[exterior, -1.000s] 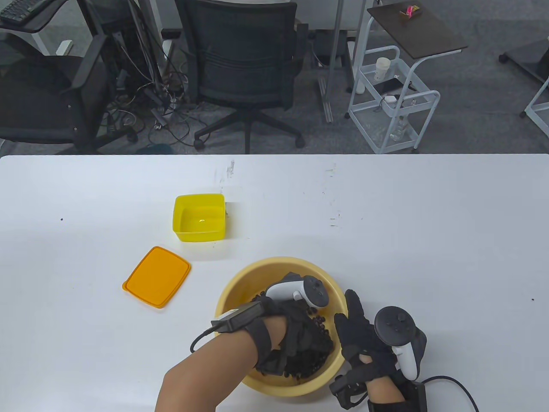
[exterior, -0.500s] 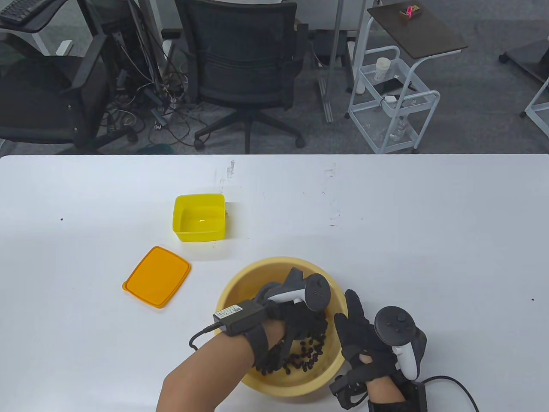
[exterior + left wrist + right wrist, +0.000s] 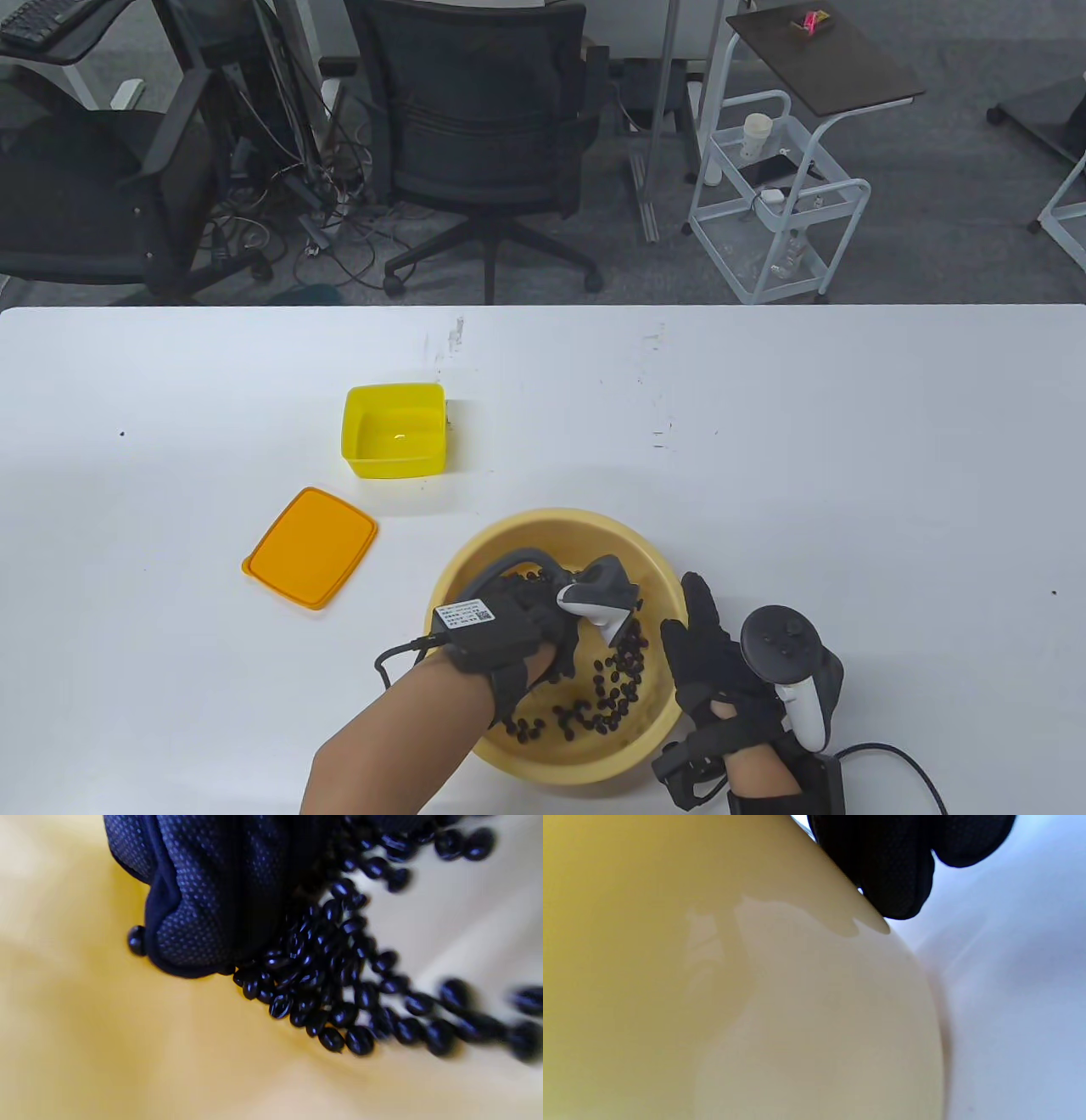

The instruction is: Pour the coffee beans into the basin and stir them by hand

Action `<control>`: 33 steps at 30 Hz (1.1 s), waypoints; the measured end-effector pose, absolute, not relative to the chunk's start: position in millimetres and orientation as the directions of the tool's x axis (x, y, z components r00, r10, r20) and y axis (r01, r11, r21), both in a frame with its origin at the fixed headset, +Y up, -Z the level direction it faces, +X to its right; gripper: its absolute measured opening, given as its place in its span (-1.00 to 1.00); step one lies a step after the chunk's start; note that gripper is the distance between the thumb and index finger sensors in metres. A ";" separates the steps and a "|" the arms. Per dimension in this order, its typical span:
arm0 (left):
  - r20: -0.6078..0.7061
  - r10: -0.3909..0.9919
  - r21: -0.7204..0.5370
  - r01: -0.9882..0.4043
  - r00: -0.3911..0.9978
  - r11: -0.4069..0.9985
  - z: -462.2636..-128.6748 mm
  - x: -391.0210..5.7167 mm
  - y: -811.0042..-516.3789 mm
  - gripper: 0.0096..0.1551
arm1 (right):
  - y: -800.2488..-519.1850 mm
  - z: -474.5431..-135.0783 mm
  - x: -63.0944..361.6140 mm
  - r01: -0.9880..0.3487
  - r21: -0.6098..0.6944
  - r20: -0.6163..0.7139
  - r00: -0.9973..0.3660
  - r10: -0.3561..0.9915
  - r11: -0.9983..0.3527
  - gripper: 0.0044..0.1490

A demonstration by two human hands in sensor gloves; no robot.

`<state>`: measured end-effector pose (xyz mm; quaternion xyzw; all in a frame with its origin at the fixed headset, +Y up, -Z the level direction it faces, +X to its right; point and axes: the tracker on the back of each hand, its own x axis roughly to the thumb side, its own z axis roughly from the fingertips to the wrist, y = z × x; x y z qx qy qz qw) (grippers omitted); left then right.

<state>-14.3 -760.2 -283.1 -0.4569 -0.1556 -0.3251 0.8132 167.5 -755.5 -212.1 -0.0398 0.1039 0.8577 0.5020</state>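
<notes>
A left hand (image 3: 517, 628) is reaching down into a pale yellow basin (image 3: 475, 560) on the white counter (image 3: 848, 475), its fingers (image 3: 191, 891) lying fairly straight as they are pushing through the coffee beans (image 3: 607, 683), holding nothing. The right hand (image 3: 721, 671) is pressing flat, fingers extended, against the basin's outer wall, seemingly to stop it sliding. The emptied yellow box (image 3: 395, 429) and its orange lid (image 3: 310, 546) are sitting apart, out of the way.

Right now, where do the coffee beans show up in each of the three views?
Table view: the coffee beans lie low and centre, inside the basin, beside the left hand.
Left wrist view: beans fill the centre and right, under the glove.
Right wrist view: no beans; only the basin's outer wall with the right hand against it.
Shared landmark: the yellow basin.
</notes>
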 end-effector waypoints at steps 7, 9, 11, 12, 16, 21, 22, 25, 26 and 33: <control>0.423 0.096 -0.888 0.391 0.901 0.244 -276.1 -9.5 -774.6 -0.16 | -755.5 -212.1 167.5 -0.866 0.136 -0.171 -0.499 0.850 -0.481 -0.17; 0.346 0.259 -0.931 0.295 0.902 0.215 -273.9 -5.7 -776.2 -0.18 | -755.3 -212.2 167.5 -0.863 0.134 -0.169 -0.505 0.847 -0.487 -0.17; 0.239 0.417 -0.967 0.178 0.877 0.180 -273.6 -1.3 -776.9 -0.20 | -755.5 -212.2 167.5 -0.863 0.134 -0.169 -0.505 0.847 -0.488 -0.17; 0.209 0.464 -0.974 0.143 0.861 0.173 -274.5 -0.1 -776.7 -0.20 | -755.5 -212.2 167.5 -0.863 0.135 -0.169 -0.504 0.847 -0.487 -0.17; 0.144 0.594 -0.979 0.028 0.791 0.201 -281.9 2.2 -772.5 -0.22 | -755.4 -212.1 167.3 -0.863 0.134 -0.169 -0.505 0.846 -0.488 -0.17; 0.136 0.639 -0.907 -0.164 0.757 0.387 -292.1 -1.6 -762.0 -0.16 | -755.4 -212.0 167.1 -0.863 0.135 -0.169 -0.503 0.847 -0.486 -0.17; 0.155 0.624 -0.889 -0.167 0.766 0.426 -293.5 -2.7 -760.0 -0.15 | -755.4 -212.0 167.1 -0.863 0.135 -0.169 -0.504 0.847 -0.486 -0.17; 0.233 0.553 -0.810 -0.155 0.800 0.566 -294.8 -5.4 -753.7 -0.17 | -755.5 -212.0 167.2 -0.864 0.137 -0.170 -0.502 0.848 -0.484 -0.17; 0.276 0.517 -0.783 -0.123 0.810 0.610 -294.4 -5.5 -752.1 -0.18 | -755.5 -212.0 167.1 -0.864 0.137 -0.170 -0.502 0.848 -0.484 -0.17; 0.643 -0.024 -0.416 0.375 0.766 0.829 -278.7 7.0 -742.8 -0.31 | -755.6 -212.0 167.3 -0.865 0.139 -0.170 -0.501 0.849 -0.482 -0.17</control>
